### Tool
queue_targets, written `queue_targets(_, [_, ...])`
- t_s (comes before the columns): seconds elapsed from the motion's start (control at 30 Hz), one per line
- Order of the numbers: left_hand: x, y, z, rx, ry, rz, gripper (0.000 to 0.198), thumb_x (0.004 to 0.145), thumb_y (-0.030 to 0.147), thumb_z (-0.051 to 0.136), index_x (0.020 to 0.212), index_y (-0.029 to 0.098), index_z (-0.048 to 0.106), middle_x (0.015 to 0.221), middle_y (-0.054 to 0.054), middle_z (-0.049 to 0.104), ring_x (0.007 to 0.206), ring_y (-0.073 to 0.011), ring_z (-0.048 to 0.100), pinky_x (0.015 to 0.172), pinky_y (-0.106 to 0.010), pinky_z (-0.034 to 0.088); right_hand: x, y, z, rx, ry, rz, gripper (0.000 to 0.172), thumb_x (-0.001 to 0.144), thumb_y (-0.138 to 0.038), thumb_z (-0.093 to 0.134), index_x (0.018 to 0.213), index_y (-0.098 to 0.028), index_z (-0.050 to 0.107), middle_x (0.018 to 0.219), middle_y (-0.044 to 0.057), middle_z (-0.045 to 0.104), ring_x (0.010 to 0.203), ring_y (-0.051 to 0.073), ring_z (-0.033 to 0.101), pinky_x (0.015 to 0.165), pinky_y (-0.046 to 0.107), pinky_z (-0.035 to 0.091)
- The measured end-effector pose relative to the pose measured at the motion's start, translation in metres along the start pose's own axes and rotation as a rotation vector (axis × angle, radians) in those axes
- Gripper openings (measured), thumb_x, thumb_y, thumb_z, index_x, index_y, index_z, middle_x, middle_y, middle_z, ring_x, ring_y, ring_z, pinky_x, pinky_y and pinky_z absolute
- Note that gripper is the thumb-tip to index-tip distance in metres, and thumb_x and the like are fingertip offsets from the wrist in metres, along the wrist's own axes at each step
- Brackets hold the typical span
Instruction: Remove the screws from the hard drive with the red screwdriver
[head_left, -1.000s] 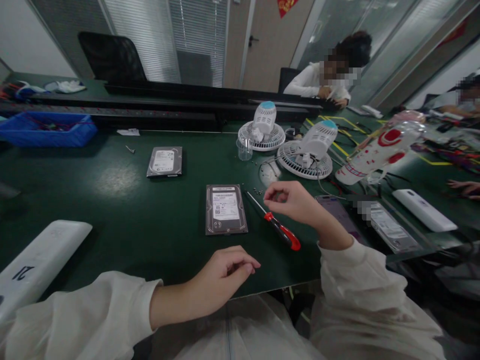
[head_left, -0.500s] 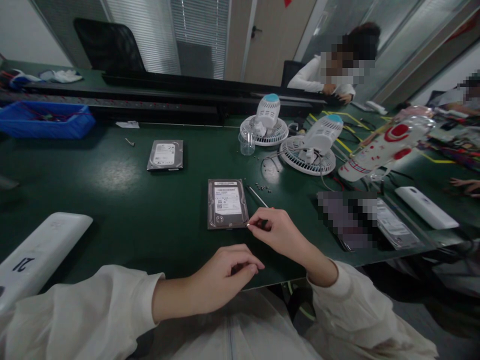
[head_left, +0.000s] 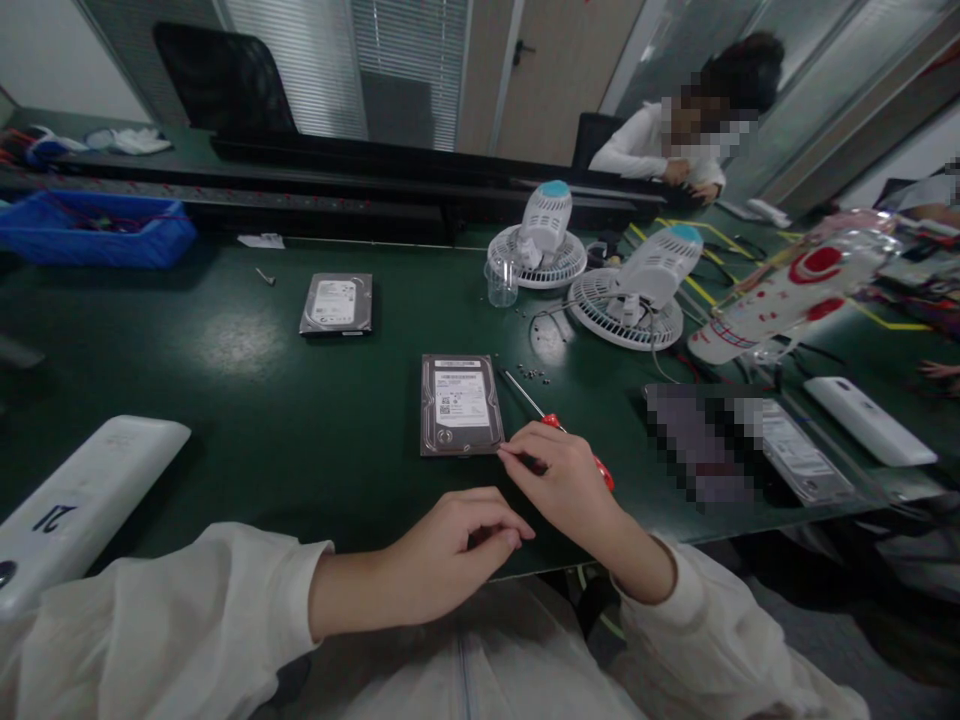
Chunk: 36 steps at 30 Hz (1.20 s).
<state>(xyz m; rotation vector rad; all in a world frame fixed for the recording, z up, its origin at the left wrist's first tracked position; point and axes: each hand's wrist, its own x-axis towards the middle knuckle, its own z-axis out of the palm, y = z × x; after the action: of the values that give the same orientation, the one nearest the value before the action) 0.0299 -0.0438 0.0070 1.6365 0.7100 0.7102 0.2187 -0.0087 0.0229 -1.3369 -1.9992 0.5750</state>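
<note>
A hard drive (head_left: 460, 408) lies label up on the green table. At its near right corner my right hand (head_left: 559, 470) pinches thumb and forefinger together; the tiny shiny piece seen there just before is now hidden by the fingertips. Partly under that hand is a screwdriver (head_left: 551, 420) with a red handle, its shaft pointing toward several small loose screws (head_left: 534, 374). My left hand (head_left: 450, 550) rests at the table's front edge, nearer to me than the drive. Its fingers are loosely curled, with a gap to the thumb and nothing visible in them.
A second hard drive (head_left: 337, 304) lies farther back. Two white fans (head_left: 546, 215), a clear cup (head_left: 502, 284) and a bottle (head_left: 795, 285) stand behind. White devices (head_left: 97, 490) lie left and right. A blue bin (head_left: 97, 235) holds wires. A co-worker (head_left: 637, 140) sits opposite.
The view has shifted slightly, and more of the red screwdriver handle shows. My right fingertips stay at the drive's corner, and the shiny speck between them is no longer visible. My left hand has barely moved.
</note>
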Motion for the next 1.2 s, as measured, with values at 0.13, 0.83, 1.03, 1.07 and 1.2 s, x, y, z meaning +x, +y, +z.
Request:
queue_targets(0.13, [0.001, 0.000, 0.000, 0.003, -0.006, -0.007, 0.024, 0.096, 0.016, 0.056, 0.101, 0.013, 0.080, 0.096, -0.008, 0.074, 0.088, -0.0187, 0.067, 0.076, -0.029, 0.049, 0.000, 0.000, 0.006, 0.096, 0.060, 0.114, 0.021, 0.088, -0.018, 0.064, 0.068, -0.017, 0.071, 0.074, 0.004, 0.071, 0.069, 0.014, 0.064, 0.063, 0.027, 0.049])
queue_targets(0.83, [0.000, -0.001, 0.000, 0.028, 0.001, -0.007, 0.024, 0.097, 0.019, 0.057, 0.100, 0.013, 0.080, 0.091, -0.008, 0.072, 0.087, -0.0189, 0.066, 0.078, -0.030, 0.048, 0.009, 0.006, 0.006, 0.705, -0.038, 0.627, 0.038, 0.060, -0.045, 0.090, 0.069, -0.014, 0.069, 0.064, -0.003, 0.065, 0.061, 0.007, 0.063, 0.062, 0.021, 0.066])
queue_targets(1.03, [0.001, -0.002, -0.001, 0.024, -0.006, -0.007, 0.024, 0.097, 0.019, 0.057, 0.100, 0.013, 0.080, 0.092, -0.008, 0.072, 0.088, -0.0188, 0.066, 0.078, -0.030, 0.048, 0.011, 0.004, 0.006, 0.700, -0.027, 0.638, 0.040, 0.059, -0.044, 0.092, 0.069, -0.015, 0.068, 0.061, -0.004, 0.065, 0.060, 0.008, 0.064, 0.060, 0.021, 0.065])
queue_targets(1.07, [0.001, -0.002, -0.001, 0.023, -0.006, -0.007, 0.024, 0.097, 0.019, 0.057, 0.100, 0.014, 0.080, 0.092, -0.008, 0.072, 0.087, -0.0187, 0.066, 0.078, -0.030, 0.049, 0.011, 0.004, 0.006, 0.696, -0.027, 0.637, 0.040, 0.059, -0.044, 0.092, 0.069, -0.015, 0.068, 0.061, -0.004, 0.065, 0.060, 0.008, 0.064, 0.060, 0.022, 0.066])
queue_targets(1.2, [0.000, -0.001, -0.001, 0.027, -0.005, -0.004, 0.024, 0.097, 0.018, 0.056, 0.101, 0.015, 0.080, 0.092, -0.007, 0.072, 0.088, -0.0183, 0.067, 0.080, -0.030, 0.049, 0.010, 0.003, 0.005, 0.672, -0.021, 0.627, 0.039, 0.060, -0.044, 0.093, 0.067, -0.015, 0.067, 0.061, -0.003, 0.066, 0.060, 0.008, 0.065, 0.060, 0.023, 0.066])
